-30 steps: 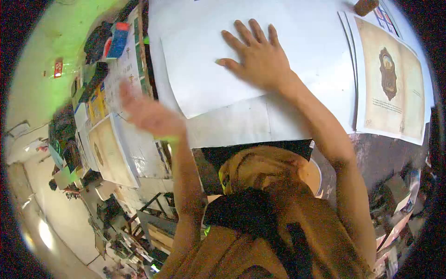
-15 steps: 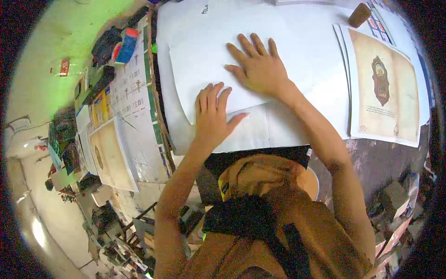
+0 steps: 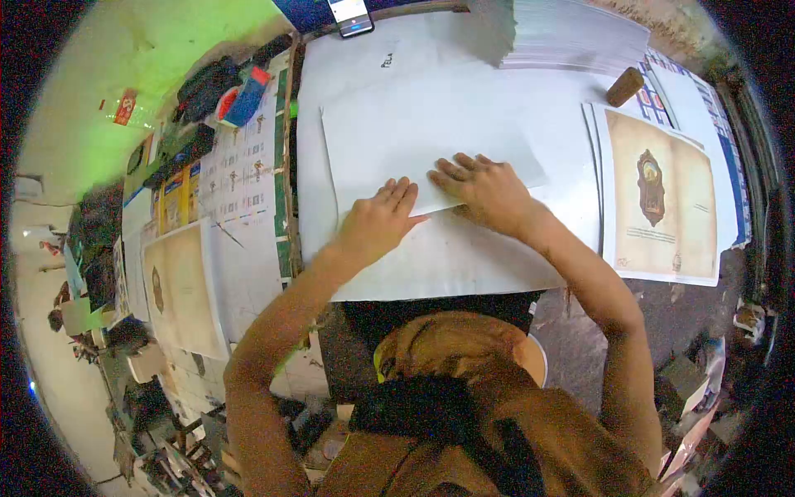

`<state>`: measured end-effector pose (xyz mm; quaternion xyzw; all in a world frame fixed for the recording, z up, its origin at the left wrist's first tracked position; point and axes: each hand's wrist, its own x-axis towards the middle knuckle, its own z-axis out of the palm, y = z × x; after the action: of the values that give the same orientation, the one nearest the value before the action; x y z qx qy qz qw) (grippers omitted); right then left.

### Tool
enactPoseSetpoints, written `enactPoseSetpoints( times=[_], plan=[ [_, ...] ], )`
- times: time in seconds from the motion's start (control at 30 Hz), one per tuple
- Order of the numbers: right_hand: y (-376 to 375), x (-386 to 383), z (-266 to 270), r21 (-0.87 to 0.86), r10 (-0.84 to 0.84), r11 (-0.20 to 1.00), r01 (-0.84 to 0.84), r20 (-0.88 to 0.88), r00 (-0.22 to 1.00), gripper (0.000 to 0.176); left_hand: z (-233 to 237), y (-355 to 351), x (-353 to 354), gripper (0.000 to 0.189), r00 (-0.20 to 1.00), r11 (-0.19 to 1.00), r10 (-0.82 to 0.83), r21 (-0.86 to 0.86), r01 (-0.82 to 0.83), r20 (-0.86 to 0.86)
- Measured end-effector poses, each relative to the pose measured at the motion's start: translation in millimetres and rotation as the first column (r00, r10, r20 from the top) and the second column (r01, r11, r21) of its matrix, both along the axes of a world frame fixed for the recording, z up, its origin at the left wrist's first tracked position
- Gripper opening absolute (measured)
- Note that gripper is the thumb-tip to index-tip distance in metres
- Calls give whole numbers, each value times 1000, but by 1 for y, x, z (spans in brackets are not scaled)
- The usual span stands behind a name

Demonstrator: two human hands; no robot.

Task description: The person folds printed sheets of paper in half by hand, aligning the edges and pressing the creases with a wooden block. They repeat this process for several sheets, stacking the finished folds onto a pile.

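White sheet (image 3: 406, 132) lies in front of you on the bench (image 3: 489, 277), and its near edge is under your two hands. Your left hand (image 3: 377, 224) is at the near left part of the sheet, with the fingers lying on the paper and the thumb close to the edge. Your right hand (image 3: 489, 195) is near the middle of this same edge, and its fingers are spread a little and bent. Neither hand is clenched in a fist. If the fingers pinch the edge or only press on it, it cannot be told from this view. The two hands are apart, with a bit of paper between them.

Beyond the sheet, small dark lettering (image 3: 387, 60) is on the white surface, and farther, a phone (image 3: 352, 18) lies with its screen lit. To the far right of the sheet you have a stack of paper (image 3: 580, 37), and just nearer to you a brown block (image 3: 625, 87). Right of the sheet lies a clock print (image 3: 662, 199), with a wall clock pictured on its tan page. Left of the sheet, on the other side of a dark gap, you can see a similar print (image 3: 184, 290) and, farther away, a red and blue object (image 3: 243, 98).
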<state>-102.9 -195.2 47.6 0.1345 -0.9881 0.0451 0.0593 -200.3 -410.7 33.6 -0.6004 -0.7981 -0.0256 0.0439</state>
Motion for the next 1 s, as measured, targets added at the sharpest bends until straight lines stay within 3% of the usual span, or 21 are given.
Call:
enactPoseSetpoints(
  times=[0.07, 0.17, 0.2, 0.3, 0.33, 0.37, 0.4, 0.43, 0.47, 0.5, 0.53, 0.57, 0.6, 0.73, 0.77, 0.8, 0.83, 0.87, 0.9, 1.0],
  plan=[
    [5, -13, 40, -75, 36, 997, -15, 294, 955, 53, 19, 7, -11, 54, 997, 995, 11, -104, -3, 74],
    [1, -13, 23, 6, 53, 998, -56, 215, 975, 52, 8, -1, 7, 54, 999, 998, 53, 42, -53, 2],
    [-4, -2, 18, 29, 34, 999, -38, 121, 992, 55, 0, -4, 16, 59, 992, 993, 46, 117, -31, -122],
    [-4, 21, 12, -25, 82, 996, -84, -98, 992, 63, -4, -5, 37, 67, 981, 988, 139, 88, -128, -133],
    [14, 24, 19, -130, 187, 973, -188, -20, 982, 66, -11, -7, 35, 78, 986, 983, 159, 97, -154, -48],
    [34, 21, 43, -415, 153, 909, -37, 250, 956, 64, -9, -7, 36, 75, 987, 984, 152, 96, -147, -50],
    [61, 26, 47, -391, -162, 899, 195, 116, 980, 56, -4, -6, 37, 73, 988, 986, 145, 95, -140, -52],
    [88, 26, 55, -560, -498, 731, 389, -50, 865, 52, 0, -5, 37, 71, 988, 986, 143, 97, -137, -55],
    [133, 15, 57, -494, -607, 769, 405, -366, 705, 55, 2, -4, 38, 68, 989, 983, 147, 108, -145, -12],
    [178, 3, 60, -455, -655, 748, 482, -620, 432, 59, 5, -3, 39, 66, 989, 982, 146, 117, -148, 29],
    [210, 3, 66, -535, -718, 686, 494, -609, 338, 63, 7, -1, 39, 64, 988, 981, 141, 126, -148, 67],
    [247, 1, 55, -375, -648, 677, 633, -711, 272, 65, 8, 0, 37, 63, 988, 980, 136, 136, -146, 76],
    [280, 1, 35, -231, -660, 589, 775, -691, 295, 69, 7, 1, 36, 63, 987, 979, 135, 145, -146, 87],
    [312, 0, 16, -303, -860, 509, 805, -194, 471, 65, -2, 4, 33, 66, 991, 987, 120, 97, -125, 56],
    [319, -1, -1, -213, -789, 580, 786, -388, 477, 61, -3, 4, 34, 68, 991, 988, 128, 82, -132, 49],
    [336, -2, -21, -212, -767, 589, 780, -450, 457, 60, -2, 5, 33, 69, 991, 990, 124, 63, -127, 48],
    [313, 3, -7, -331, -830, 531, 780, -388, 401, 58, 0, 6, 34, 70, 992, 991, 118, 54, -120, 39],
    [323, 4, -18, -344, -817, 542, 767, -431, 384, 54, 0, 7, 35, 73, 992, 992, 123, 34, -124, 21],
    [322, 8, -14, -358, -822, 557, 749, -362, 438, 52, 0, 9, 35, 73, 993, 993, 118, 28, -119, 32],
    [301, 15, -3, -521, -842, 533, 667, -407, 354, 53, 0, 8, 33, 72, 993, 993, 115, 34, -116, 32]
  ],
)
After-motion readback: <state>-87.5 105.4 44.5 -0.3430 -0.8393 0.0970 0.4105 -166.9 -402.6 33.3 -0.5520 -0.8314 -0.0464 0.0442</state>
